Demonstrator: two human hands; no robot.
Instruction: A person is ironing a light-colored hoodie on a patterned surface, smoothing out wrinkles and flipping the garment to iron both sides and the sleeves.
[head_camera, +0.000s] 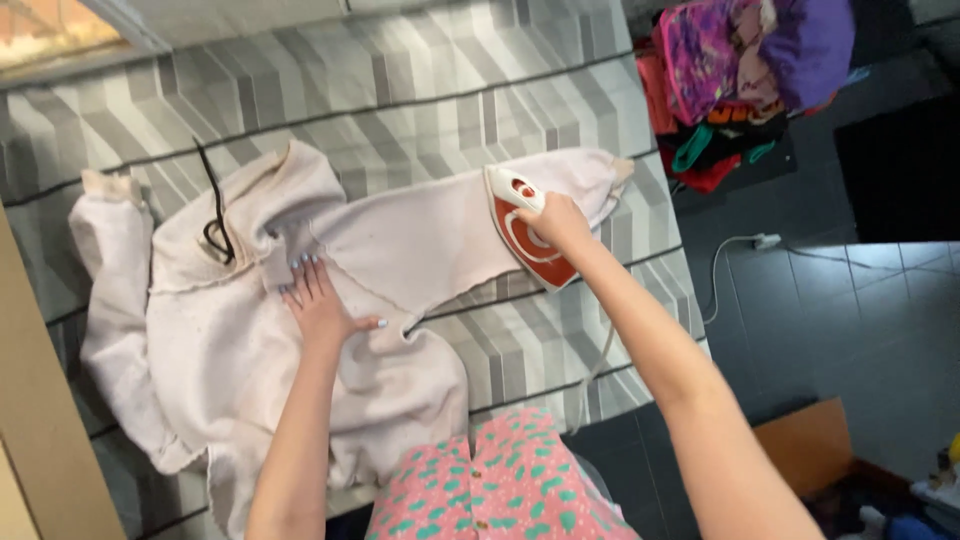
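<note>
My right hand is curled tight around the handle of the red and white iron, which sits sole-down on the outstretched sleeve of the pale sweatshirt, toward the right end near the cuff. My left hand lies flat and spread open on the chest of the garment, gripping nothing, just pressing the cloth, which I judge keeps it from creeping under the iron. The sweatshirt sprawls across the left and middle of the ironing surface, its dark drawstring looped by the neck. The surface wears a grey geometric cover. Far right, a heap of bright clothes is stacked; a white cord and plug trail over dark floor tiles, with a cardboard box nearer me.
</note>
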